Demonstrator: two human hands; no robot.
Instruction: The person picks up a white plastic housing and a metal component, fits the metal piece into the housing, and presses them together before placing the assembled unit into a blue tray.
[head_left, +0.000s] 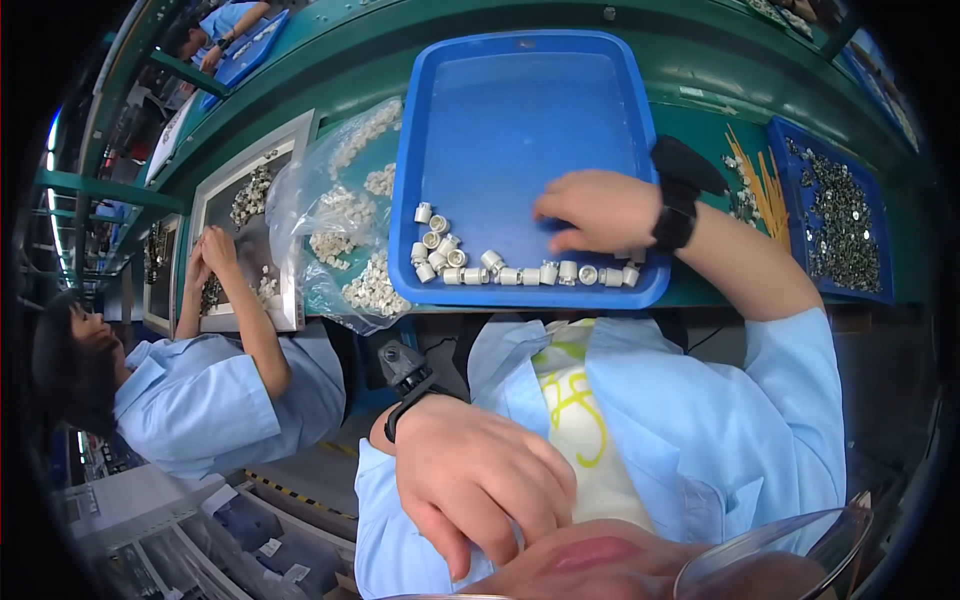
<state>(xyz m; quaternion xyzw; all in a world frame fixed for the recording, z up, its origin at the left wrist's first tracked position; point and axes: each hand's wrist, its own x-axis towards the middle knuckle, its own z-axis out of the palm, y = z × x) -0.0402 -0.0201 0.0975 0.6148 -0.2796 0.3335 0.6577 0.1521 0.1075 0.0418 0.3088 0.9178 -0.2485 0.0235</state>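
Note:
My right hand hovers over the right side of a blue tray. Its thumb and fingers are apart, slightly blurred, and nothing shows between them. Below it, short white cylindrical parts, some with metal ends, form a row along the tray's near edge. More of these parts cluster in the near left corner. My left hand is raised away from the tray, in front of my upper body. Its fingers are bent and spread, with the thumb apart, and no object is visible in it.
Left of the tray, a clear plastic bag holds many small white parts. A co-worker handles parts over a framed tray. Thin wooden sticks and a blue bin of small metal parts are at the right.

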